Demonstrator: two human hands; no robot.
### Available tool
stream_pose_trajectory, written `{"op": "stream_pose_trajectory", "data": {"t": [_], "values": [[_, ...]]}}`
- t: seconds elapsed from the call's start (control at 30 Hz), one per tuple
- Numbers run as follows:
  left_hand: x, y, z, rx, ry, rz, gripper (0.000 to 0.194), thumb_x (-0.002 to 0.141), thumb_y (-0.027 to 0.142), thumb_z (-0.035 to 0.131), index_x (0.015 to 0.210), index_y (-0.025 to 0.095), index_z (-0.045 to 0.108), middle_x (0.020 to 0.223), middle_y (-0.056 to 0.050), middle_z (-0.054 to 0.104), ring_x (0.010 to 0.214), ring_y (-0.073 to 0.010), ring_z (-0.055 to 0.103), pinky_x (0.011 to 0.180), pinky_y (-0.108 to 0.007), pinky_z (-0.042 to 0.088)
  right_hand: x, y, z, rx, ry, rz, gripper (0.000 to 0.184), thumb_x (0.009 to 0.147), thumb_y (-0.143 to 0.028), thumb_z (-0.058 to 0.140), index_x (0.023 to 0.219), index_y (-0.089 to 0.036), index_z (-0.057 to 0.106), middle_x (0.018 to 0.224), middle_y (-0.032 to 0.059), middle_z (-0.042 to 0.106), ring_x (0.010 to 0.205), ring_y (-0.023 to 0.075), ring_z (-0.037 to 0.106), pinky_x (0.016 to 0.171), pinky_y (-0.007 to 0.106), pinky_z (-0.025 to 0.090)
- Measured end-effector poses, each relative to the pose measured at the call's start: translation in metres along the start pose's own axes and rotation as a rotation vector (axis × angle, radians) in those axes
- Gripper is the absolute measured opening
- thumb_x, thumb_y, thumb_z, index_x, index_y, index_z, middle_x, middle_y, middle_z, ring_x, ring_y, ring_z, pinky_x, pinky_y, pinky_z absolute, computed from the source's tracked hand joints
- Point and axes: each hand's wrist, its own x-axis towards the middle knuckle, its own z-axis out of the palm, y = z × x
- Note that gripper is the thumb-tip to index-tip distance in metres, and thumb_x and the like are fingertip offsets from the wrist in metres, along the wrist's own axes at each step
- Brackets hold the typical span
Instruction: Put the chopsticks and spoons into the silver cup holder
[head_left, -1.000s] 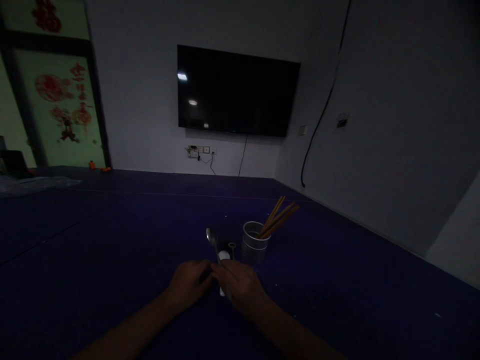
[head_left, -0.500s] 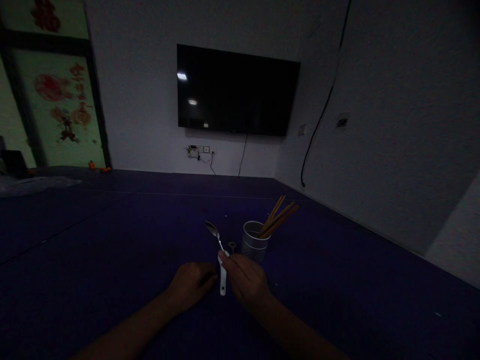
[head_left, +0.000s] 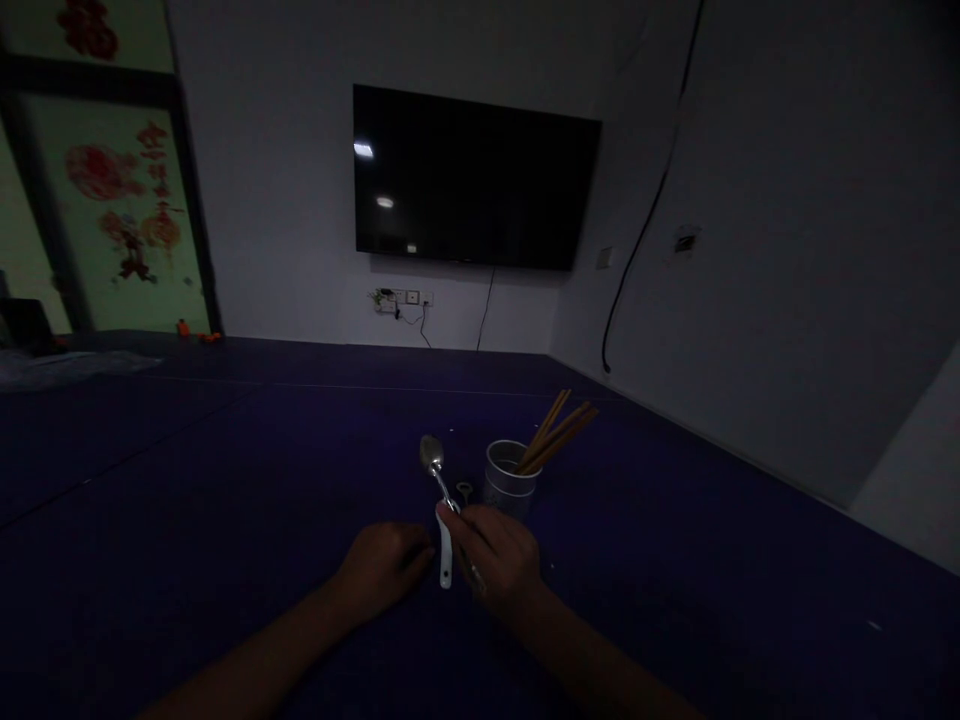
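My right hand [head_left: 495, 560] is closed round the handle of a metal spoon [head_left: 436, 467], whose bowl sticks up and away from me above the dark blue floor mat [head_left: 225, 480]. A white spoon-like utensil [head_left: 446, 555] lies on the mat between my hands. My left hand [head_left: 382, 565] rests on the mat beside it, fingers curled; whether it holds anything is hidden. Just beyond stands a metal cup [head_left: 508, 480] with several wooden chopsticks [head_left: 555, 432] leaning out to the right. A small metal piece [head_left: 464, 491] lies left of the cup.
A dark TV [head_left: 472, 178] hangs on the far wall above a socket strip [head_left: 401, 300]. A black cable [head_left: 645, 220] runs down the right wall. A door with red paper decorations [head_left: 120, 200] is at the far left.
My right hand has lifted the metal spoon off the mat and tilted its bowl upward. The white utensil now shows between my hands. My left hand has stayed put.
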Motion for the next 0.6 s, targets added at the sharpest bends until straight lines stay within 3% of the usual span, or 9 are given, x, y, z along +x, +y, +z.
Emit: {"op": "stream_pose_trajectory", "data": {"t": [0.6], "values": [[0.0002, 0.0000, -0.0001, 0.027, -0.021, -0.009, 0.023, 0.087, 0.031, 0.038, 0.082, 0.022, 0.059, 0.082, -0.002, 0.067, 0.071, -0.0149, 0.060, 0.059, -0.022, 0.037, 0.0051, 0.0069, -0.0073, -0.055, 0.108, 0.015, 0.018, 0.086, -0.012, 0.052, 0.100, -0.013, 0.063, 0.067, 0.0026, 0.062, 0.060, 0.0123, 0.056, 0.056, 0.025, 0.040]]}}
